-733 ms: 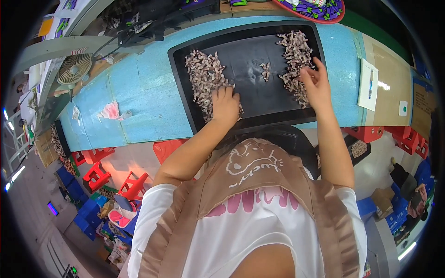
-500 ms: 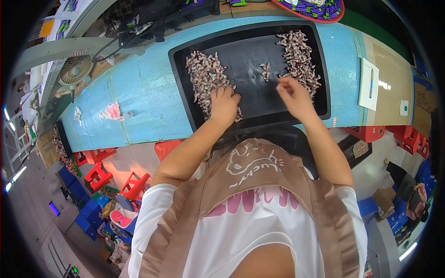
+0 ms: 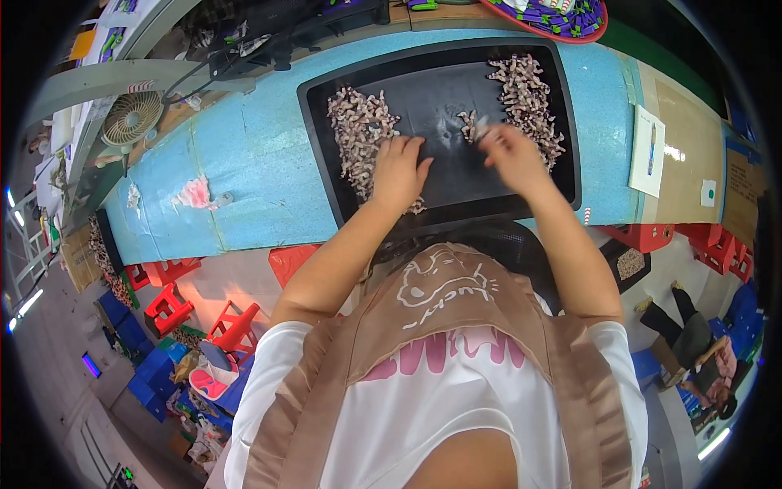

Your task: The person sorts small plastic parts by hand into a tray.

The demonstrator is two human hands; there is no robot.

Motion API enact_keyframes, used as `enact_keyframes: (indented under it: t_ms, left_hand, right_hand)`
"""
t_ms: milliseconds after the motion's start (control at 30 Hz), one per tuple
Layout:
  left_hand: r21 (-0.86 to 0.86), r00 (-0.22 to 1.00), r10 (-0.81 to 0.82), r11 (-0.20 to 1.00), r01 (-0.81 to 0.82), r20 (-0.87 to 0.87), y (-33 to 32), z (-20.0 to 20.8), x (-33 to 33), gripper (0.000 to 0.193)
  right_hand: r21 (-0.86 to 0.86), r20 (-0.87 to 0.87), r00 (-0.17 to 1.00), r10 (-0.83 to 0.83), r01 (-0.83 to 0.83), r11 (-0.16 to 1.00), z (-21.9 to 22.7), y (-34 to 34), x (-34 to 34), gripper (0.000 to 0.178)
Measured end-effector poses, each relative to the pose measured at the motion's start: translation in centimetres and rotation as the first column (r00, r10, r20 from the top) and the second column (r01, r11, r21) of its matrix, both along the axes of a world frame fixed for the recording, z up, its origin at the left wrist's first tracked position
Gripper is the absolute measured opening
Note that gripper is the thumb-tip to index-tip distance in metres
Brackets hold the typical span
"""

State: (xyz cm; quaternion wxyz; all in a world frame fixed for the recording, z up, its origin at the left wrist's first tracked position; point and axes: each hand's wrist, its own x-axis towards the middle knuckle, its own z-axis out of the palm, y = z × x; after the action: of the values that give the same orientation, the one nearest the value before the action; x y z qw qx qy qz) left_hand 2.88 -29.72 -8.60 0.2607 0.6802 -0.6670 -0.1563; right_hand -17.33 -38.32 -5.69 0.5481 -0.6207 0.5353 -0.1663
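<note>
A large black tray (image 3: 440, 175) holds many small, knobbly brown-and-whitish pieces whose kind I cannot make out. They form a left heap (image 3: 355, 130), a right heap (image 3: 525, 98) and a small cluster (image 3: 468, 125) between them. My left hand (image 3: 397, 173) lies at the inner edge of the left heap, its fingers stretched out and thumb apart, open. Beside the small cluster and the right heap is my right hand (image 3: 513, 159). Motion smears its fingers, and a pale blur shows at their tips, so whether it holds a piece is unclear.
The tray rests on a blue-covered table (image 3: 261, 171). A red basin (image 3: 599, 28) of purple-and-green items stands beyond it. On the right lies a white paper pad with a pen (image 3: 649, 151); on the left, a fan (image 3: 130, 122) and a crumpled pink-and-white wrapper (image 3: 198, 194).
My left hand has risen slightly, its fingers farther forward. My right hand has moved slightly left and closer, its fingers now blurred by the small cluster. A person has come into view at lower right.
</note>
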Motion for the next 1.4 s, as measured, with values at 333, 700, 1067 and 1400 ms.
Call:
enact_keyframes:
  t_ms: [333, 700, 1067, 1400]
  left_hand:
    - [0.031, 0.992, -0.025, 0.999, 0.021, 0.123, 0.2, -0.1, 0.3, 0.015]
    - [0.508, 0.51, 0.44, 0.861, -0.007, -0.739, -0.3, 1.2, -1.7, 0.013]
    - [0.083, 0.997, -0.041, 0.995, 0.047, -0.071, -1.9, -1.7, -3.0, 0.031]
    - [0.188, 0.977, -0.168, 0.963, 0.191, -0.133, -1.3, -0.6, -4.0, 0.018]
  right_hand:
    - [-0.035, 0.007, 1.0, -0.015, 0.015, 0.999, -1.5, 0.9, -0.3, 0.031]
    - [-0.033, 0.056, 0.958, 0.282, -0.28, 0.959, -0.7, 3.4, 2.5, 0.039]
    - [0.255, 0.117, 0.966, -0.232, 0.197, 0.947, -0.3, -0.7, -2.6, 0.025]
    - [-0.389, -0.171, 0.975, 0.145, -0.202, 0.899, -0.8, 2.0, -2.0, 0.036]
